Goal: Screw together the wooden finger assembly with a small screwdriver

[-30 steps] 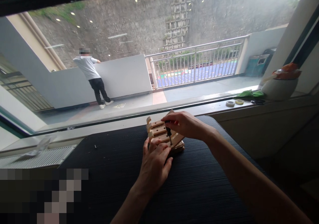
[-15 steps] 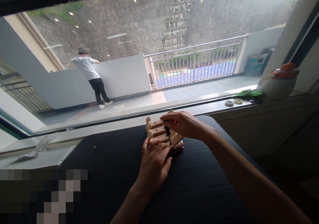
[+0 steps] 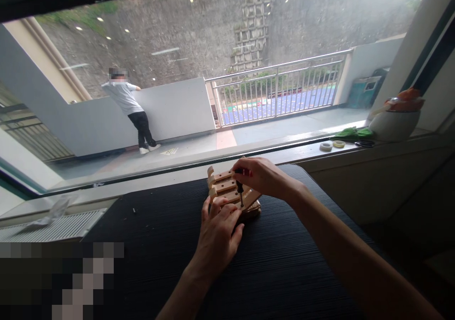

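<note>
A small slatted wooden rack (image 3: 223,186), with curved pieces along its left side and dark holes in its slats, lies on the black table. My left hand (image 3: 221,223) holds its near edge, fingers curled over the wood and thumb to the right. In my right hand (image 3: 263,175) is a screwdriver (image 3: 240,187), gripped by its dark handle from above. Its shaft points down, and the tip meets a screw spot on the near slat, just beyond my left fingers. Some of the rack's right side is hidden under my right hand.
The black table (image 3: 159,244) reaches the window sill; a small screw-like piece (image 3: 134,210) lies on its left. On the sill are tape rolls (image 3: 326,147), a green cloth (image 3: 355,133) and a white pot (image 3: 396,123). Behind the glass, a person (image 3: 126,104) leans on a wall.
My right hand has turned slightly about the screwdriver's handle, and the screwdriver stands a little more upright. My left hand keeps its hold on the rack.
</note>
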The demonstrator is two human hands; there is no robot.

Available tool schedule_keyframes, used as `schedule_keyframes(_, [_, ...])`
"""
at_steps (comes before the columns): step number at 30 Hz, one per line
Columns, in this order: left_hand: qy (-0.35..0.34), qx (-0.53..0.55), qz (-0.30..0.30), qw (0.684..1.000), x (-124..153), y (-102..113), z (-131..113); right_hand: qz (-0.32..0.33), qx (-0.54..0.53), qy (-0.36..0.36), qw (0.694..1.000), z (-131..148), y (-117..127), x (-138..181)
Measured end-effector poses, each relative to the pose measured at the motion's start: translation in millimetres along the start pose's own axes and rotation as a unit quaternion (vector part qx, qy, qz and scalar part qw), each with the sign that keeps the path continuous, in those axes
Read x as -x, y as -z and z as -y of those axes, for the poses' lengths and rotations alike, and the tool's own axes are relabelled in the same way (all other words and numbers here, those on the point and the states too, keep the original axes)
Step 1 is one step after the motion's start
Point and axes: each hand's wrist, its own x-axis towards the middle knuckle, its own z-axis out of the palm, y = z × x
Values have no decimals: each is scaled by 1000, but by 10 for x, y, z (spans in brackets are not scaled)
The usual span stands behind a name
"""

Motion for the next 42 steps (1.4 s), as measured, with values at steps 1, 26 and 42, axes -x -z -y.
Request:
schedule_keyframes(1, [0,0,0,1000,-1,-1,0,-4,0,5,1000,0,-11,1])
schedule_keyframes(26, [-1,3,-5,1000,6,-12,2,31,-10,22,999,81,65,19])
schedule_keyframes(42, [5,0,5,1000,-5,-2,-1,31,-1,23,999,61,70,29])
